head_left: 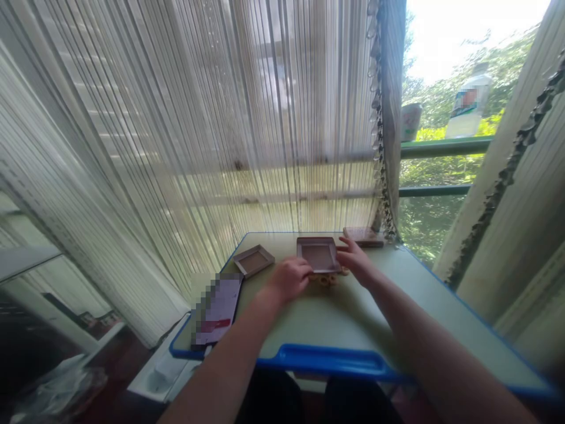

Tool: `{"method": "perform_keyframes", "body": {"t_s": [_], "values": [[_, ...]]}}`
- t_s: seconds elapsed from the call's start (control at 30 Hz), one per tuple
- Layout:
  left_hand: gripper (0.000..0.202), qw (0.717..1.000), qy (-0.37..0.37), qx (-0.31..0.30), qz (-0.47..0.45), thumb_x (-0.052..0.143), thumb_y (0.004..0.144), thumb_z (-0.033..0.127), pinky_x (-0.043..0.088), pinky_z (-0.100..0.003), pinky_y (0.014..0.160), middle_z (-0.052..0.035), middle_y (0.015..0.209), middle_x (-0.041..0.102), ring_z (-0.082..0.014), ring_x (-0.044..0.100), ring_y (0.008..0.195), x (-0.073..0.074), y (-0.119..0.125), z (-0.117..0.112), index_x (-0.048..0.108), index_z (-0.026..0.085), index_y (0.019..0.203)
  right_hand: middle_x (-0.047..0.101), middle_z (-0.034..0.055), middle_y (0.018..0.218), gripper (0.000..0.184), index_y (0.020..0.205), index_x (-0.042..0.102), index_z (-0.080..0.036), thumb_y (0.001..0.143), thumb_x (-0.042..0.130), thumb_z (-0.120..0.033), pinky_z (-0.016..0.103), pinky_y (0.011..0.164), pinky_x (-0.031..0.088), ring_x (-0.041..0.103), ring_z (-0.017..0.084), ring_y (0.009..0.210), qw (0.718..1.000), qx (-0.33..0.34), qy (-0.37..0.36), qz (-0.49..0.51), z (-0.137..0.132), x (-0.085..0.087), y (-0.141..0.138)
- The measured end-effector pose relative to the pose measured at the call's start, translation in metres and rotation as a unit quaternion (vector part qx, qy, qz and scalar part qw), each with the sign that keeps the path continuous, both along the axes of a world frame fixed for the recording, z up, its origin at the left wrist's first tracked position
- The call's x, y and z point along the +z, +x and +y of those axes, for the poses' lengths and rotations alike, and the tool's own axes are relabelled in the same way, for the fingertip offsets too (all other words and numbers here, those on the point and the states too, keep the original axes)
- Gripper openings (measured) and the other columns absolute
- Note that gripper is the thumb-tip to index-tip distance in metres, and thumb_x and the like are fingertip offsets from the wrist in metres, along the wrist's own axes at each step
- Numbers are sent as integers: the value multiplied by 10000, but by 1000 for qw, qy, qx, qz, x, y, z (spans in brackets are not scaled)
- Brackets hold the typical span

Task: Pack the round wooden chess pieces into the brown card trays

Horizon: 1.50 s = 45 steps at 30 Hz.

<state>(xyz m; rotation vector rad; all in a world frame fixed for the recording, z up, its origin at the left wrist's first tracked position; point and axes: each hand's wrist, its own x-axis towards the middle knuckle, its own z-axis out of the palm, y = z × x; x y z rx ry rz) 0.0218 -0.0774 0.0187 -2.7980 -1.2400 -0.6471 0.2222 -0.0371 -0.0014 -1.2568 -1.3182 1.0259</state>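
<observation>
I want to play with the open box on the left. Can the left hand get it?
Probably yes: the left hand is near the left open box, and nothing seems to stand between them, though its fingers are at the middle box.

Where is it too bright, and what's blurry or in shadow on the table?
In the head view, the sky glares nearly white; in the head view, a soft shadow falls across the table; in the head view, the small ring-like pieces near the left hand look too smudgy to make out clearly.
</observation>
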Motion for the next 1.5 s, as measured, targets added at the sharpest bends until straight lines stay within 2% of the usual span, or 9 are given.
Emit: {"method": "perform_keyframes", "body": {"t_s": [0.1, 0.23, 0.4, 0.57, 0.77, 0.9, 1.07, 1.2, 1.5], "values": [[198, 996, 5, -21, -86, 555, 752, 283, 409, -325, 903, -61, 914, 653, -189, 560, 923, 8, 0, -10, 677, 196, 881, 614, 104, 929, 643, 1235, 415, -135, 597, 484, -106, 230, 458, 428, 573, 139, 588, 996, 38, -59, -51, -10, 7, 1], [282, 968, 13, 67, -240, 538, 767, 370, 450, -305, 839, -75, 994, 631, -179, 563, 925, 12, 0, 6, 648, 163, 923, 612, 66, 841, 508, 1063, 540, -136, 562, 463, -100, 202, 420, 388, 532, 112, 534, 996, 41, -58, -58, -19, 15, -2], [268, 945, -126, 145, -265, 540, 759, 342, 486, -263, 670, -65, 887, 657, -146, 595, 752, -4, 0, 47, 654, 141, 895, 583, 92, 1016, 451, 1016, 553, -154, 575, 459, -146, 198, 428, 405, 544, 118, 596, 998, -36, 12, -52, -15, 14, -2], [288, 931, -111, 126, -325, 538, 758, 270, 486, -257, 751, -66, 1019, 647, -148, 598, 860, -23, -1, 60, 623, 150, 1006, 596, 91, 1018, 427, 996, 553, -156, 577, 469, -171, 211, 450, 423, 561, 134, 625, 999, -17, 23, -34, -16, 13, -4], [354, 945, -219, 78, -231, 468, 694, 92, 461, -262, 837, 6, 937, 689, -151, 613, 881, -26, -8, 57, 668, 189, 970, 571, 25, 635, 162, 734, 564, -150, 643, 532, -281, 215, 426, 392, 514, 113, 512, 998, 57, -13, -22, -17, 18, 4], [386, 960, -218, 56, -168, 418, 627, 50, 469, -241, 791, 25, 819, 703, -137, 622, 803, -24, -11, 53, 713, 189, 833, 530, 12, 554, 304, 603, 545, -151, 701, 528, -438, 210, 382, 308, 413, 78, 430, 993, 3, 8, -122, -7, 10, 16], [361, 977, -155, 76, -126, 443, 618, 85, 462, -241, 786, 17, 811, 707, -142, 625, 808, -21, -11, 46, 720, 211, 813, 605, 14, 642, 242, 825, 681, -177, 678, 584, -343, 226, 524, 372, 508, 113, 562, 930, 57, 69, -356, -5, -5, 10], [332, 974, -178, 83, -112, 462, 626, 116, 466, -227, 762, 17, 812, 706, -140, 624, 794, -22, -10, 40, 718, 211, 814, 624, -5, 661, 422, 1067, 643, -240, 649, 604, -275, 224, 529, 383, 526, 121, 565, 901, 119, 68, -411, -7, -10, 8], [275, 984, -138, 88, -73, 488, 666, 216, 456, -230, 653, -25, 790, 696, -155, 606, 717, -25, 1, 31, 701, 182, 837, 688, 3, 890, 290, 905, 710, -238, 637, 601, -239, 249, 708, 452, 600, 169, 755, 881, 190, 82, -425, -2, -12, 16]]}}
